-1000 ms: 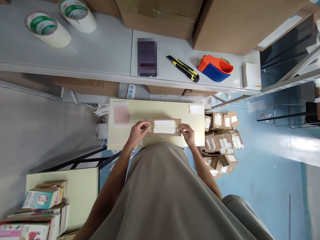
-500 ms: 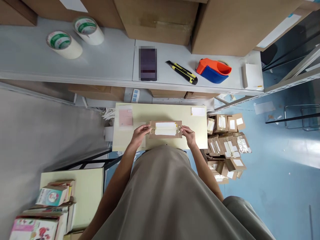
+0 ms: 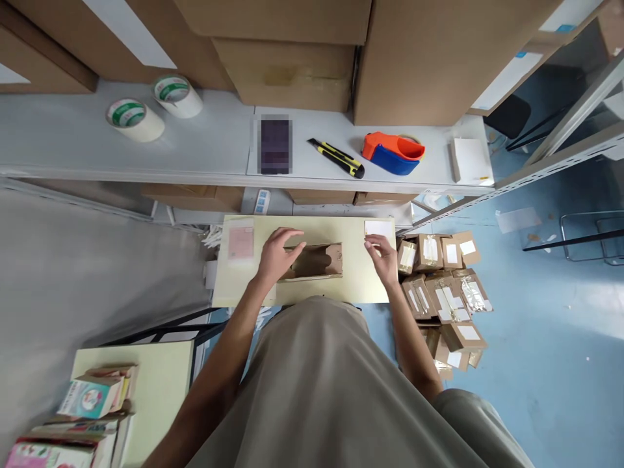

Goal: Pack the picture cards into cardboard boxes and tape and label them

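Observation:
A small brown cardboard box [image 3: 336,260] lies on the pale yellow table [image 3: 355,292], its hollow inside facing up. My left hand [image 3: 279,257] is at the box's left end, thumb and fingers apart in a curve, partly covering that end. Whether it touches the cardboard I cannot tell. To the right of the box, clear of it, is my right hand [image 3: 383,261]. Its fingers are bent, the tips close to the thumb, with nothing visible between them. Just beyond those fingertips a white label [image 3: 379,227] lies on the table.
A grey shelf [image 3: 209,153] behind the table holds tape rolls [image 3: 141,123], a yellow-black utility knife [image 3: 338,158], an orange-blue tape dispenser [image 3: 394,154] and large cartons [image 3: 292,78]. Taped boxes [image 3: 451,299] are piled at right. Books [image 3: 90,398] sit lower left.
The box, earlier held at both ends with its white labels upward, now shows its open inside. My right hand has come away from it. The view has shifted slightly.

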`<action>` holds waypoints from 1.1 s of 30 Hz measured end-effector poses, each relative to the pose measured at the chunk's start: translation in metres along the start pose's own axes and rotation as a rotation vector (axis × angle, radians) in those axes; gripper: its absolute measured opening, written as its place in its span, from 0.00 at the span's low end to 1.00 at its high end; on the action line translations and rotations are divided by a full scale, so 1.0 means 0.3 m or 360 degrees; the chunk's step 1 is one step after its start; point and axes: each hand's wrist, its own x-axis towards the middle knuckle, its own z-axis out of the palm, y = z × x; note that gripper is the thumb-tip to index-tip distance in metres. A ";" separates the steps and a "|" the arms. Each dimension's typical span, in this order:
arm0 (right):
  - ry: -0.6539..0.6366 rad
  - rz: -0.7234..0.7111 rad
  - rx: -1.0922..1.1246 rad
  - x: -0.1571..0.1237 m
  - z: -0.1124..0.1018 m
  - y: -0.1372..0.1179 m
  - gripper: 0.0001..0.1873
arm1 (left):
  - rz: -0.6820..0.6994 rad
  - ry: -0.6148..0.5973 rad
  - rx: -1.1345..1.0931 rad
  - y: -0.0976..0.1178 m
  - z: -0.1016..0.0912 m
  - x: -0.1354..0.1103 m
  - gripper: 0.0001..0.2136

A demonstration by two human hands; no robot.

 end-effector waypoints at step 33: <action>-0.0695 -0.0341 -0.0321 0.133 0.072 -0.364 0.26 | 0.0005 0.0346 -0.1150 0.301 0.142 -0.039 0.19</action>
